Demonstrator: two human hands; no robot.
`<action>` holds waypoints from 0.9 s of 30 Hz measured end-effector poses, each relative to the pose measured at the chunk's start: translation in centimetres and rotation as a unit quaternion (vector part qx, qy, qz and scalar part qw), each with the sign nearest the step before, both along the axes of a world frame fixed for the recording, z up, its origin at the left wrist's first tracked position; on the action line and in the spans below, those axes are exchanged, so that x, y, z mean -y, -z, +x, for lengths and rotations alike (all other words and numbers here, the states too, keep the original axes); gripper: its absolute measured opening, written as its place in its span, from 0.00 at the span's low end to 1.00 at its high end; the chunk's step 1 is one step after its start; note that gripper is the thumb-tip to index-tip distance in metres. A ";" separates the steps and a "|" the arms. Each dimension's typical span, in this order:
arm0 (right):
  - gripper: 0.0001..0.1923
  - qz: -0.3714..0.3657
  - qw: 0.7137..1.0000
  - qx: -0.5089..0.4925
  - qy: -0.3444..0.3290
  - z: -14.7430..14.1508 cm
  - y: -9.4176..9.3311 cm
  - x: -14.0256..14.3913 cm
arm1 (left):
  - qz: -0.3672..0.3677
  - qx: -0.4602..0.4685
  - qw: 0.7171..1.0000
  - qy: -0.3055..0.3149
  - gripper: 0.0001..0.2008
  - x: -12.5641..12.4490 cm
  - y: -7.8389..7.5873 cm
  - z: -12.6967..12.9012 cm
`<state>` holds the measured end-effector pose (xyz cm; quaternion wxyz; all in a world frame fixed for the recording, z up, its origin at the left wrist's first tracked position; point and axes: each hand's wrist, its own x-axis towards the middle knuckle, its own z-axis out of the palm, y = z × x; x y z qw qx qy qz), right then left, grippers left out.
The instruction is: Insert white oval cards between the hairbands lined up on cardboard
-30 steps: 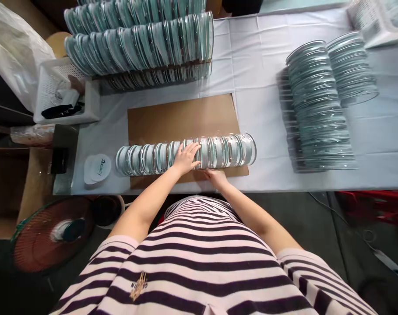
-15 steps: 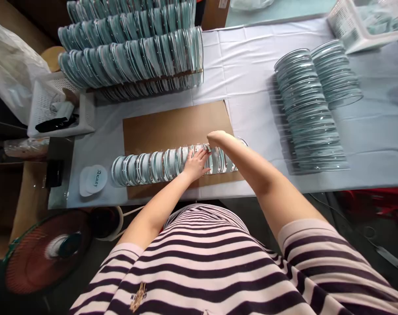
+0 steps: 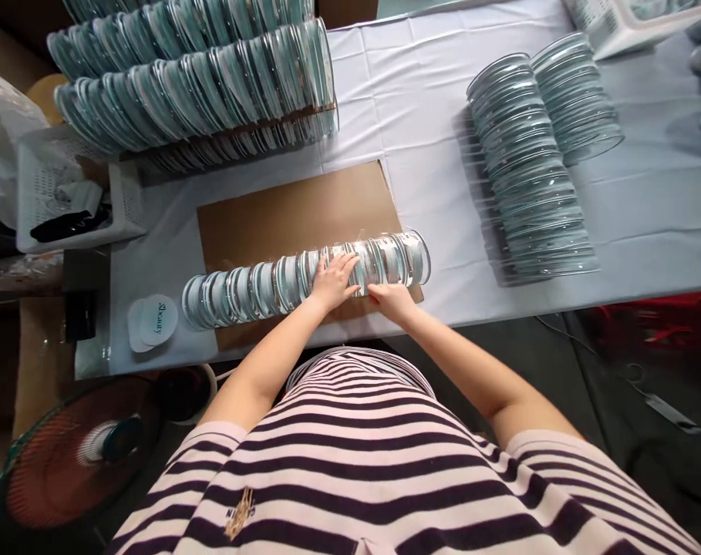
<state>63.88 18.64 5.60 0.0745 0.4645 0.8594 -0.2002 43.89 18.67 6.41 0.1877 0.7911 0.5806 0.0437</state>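
Observation:
A long row of round clear-and-teal discs [image 3: 263, 287], set on edge side by side, lies on a brown cardboard sheet [image 3: 304, 208]. Across the top of the row's middle, my left hand [image 3: 334, 284] rests with its fingers spread. My right hand [image 3: 392, 301] is closed at the near side of the row, just right of the left hand; what its fingertips pinch, if anything, is too small to make out. Two round white cards [image 3: 158, 320], the upper one printed with lettering, lie by the row's left end.
Long rows of similar discs [image 3: 200, 92] stand at the back left. Two more stacks [image 3: 535, 177] lie at the right on the white cloth [image 3: 419, 100]. White baskets stand at left [image 3: 124, 220] and back right [image 3: 621, 35]. A fan [image 3: 84, 455] is below the table's left end.
My right hand has come from the far upper side of the row down to its near side. The left hand stays on the row. The view has shifted slightly.

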 end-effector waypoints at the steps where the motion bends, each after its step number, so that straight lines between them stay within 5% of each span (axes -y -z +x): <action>1: 0.12 -0.003 1.000 0.001 0.012 0.2 1.1 1.4 | 0.001 0.002 1.000 -0.002 0.32 0.1 0.0 0.0; 5: 0.16 -0.001 0.999 0.003 0.039 0.2 4.0 4.2 | 0.002 0.001 1.000 -0.007 0.32 0.4 -0.1 0.1; 8: 0.14 -0.009 1.000 -0.006 0.028 1.0 3.8 4.0 | -0.005 -0.006 1.000 -0.008 0.33 0.4 -0.3 0.0; 11: 0.14 0.000 0.999 -0.018 0.031 2.7 1.3 1.3 | -0.018 -0.013 1.000 -0.007 0.34 0.1 -0.8 0.4; 15: 0.20 0.048 0.987 0.053 0.143 2.9 -3.8 -7.1 | -0.010 -0.016 0.999 0.029 0.39 -1.0 -1.2 2.5; 18: 0.18 -0.060 0.981 0.178 0.048 0.2 -5.9 -13.4 | -0.017 -0.023 0.998 0.056 0.38 -2.0 -0.7 4.3; 21: 0.16 -0.104 0.973 0.204 -0.022 -3.0 -6.3 -16.4 | -0.022 -0.032 0.997 0.059 0.37 -2.4 -0.1 5.1; 24: 0.15 -0.092 0.973 0.201 -0.065 -3.8 -6.4 -15.9 | -0.024 -0.032 0.998 0.053 0.37 -2.5 0.1 5.0; 27: 0.12 -0.028 0.986 0.142 -0.078 -1.2 -5.9 -12.2 | -0.026 -0.027 0.999 0.038 0.36 -2.5 -0.2 4.9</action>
